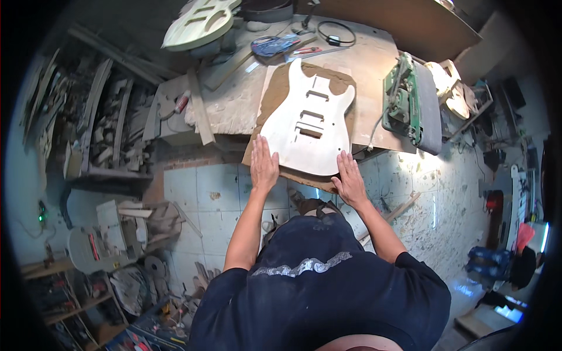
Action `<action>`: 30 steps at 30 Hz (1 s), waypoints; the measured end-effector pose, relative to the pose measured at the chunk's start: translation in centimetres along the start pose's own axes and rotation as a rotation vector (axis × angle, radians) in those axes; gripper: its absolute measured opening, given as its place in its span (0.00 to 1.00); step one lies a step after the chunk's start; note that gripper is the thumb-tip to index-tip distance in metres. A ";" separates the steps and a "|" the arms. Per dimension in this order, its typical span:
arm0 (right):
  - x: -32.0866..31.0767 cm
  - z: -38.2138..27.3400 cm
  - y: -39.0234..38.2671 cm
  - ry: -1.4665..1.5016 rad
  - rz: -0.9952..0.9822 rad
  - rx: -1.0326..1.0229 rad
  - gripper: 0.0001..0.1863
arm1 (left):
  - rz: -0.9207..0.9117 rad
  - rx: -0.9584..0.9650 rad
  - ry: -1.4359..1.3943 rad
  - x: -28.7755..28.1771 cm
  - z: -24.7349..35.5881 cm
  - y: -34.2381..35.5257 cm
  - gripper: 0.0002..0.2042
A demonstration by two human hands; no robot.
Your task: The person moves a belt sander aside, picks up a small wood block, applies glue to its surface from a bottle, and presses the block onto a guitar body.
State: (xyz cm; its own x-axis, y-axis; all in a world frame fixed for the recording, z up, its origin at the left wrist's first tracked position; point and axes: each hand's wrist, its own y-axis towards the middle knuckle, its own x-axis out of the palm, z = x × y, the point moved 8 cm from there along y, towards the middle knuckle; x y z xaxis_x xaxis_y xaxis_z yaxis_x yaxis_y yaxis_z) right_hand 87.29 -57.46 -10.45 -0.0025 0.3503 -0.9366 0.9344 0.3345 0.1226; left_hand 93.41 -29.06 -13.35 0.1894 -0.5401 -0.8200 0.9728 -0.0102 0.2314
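Observation:
A pale, unpainted electric guitar body (288, 126) with routed pickup cavities lies flat on a brown pad (276, 88) at the near edge of the workbench. Its horns point away from me, and its rounded end is nearest. My left hand (264, 167) rests against the near left edge of the body, fingers straight and pointing forward. On the near right edge lies my right hand (350, 180), its fingers stretched out and the thumb a little apart. Neither hand is wrapped round anything.
To the right of the pad stands a green belt sander (404, 99). Another guitar body (202, 24) sits at the far left. A coiled black cable (336, 34), a blue item (275, 45) and wood strips lie on the workbench (234, 111). Wood offcuts (108, 140) fill a rack at left.

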 end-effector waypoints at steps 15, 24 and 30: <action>-0.1 5.8 7.6 0.006 -0.097 0.041 0.38 | -0.109 -0.176 -0.041 0.7 -4.2 3.3 0.28; -0.3 11.4 17.9 -0.045 -0.087 0.107 0.40 | 0.015 -0.243 -0.007 0.9 -4.7 2.7 0.26; 2.7 19.7 22.9 -0.040 0.111 0.199 0.39 | -0.031 -0.216 -0.110 -2.8 -1.2 0.9 0.27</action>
State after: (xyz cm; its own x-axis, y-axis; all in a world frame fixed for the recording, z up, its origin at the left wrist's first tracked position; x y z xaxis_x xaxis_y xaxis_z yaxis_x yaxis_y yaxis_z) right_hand 115.75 -66.13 -16.60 0.1151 0.3388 -0.9338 0.9800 0.1150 0.1625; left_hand 93.91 -26.50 -11.50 0.1551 -0.6310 -0.7601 0.9861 0.1456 0.0803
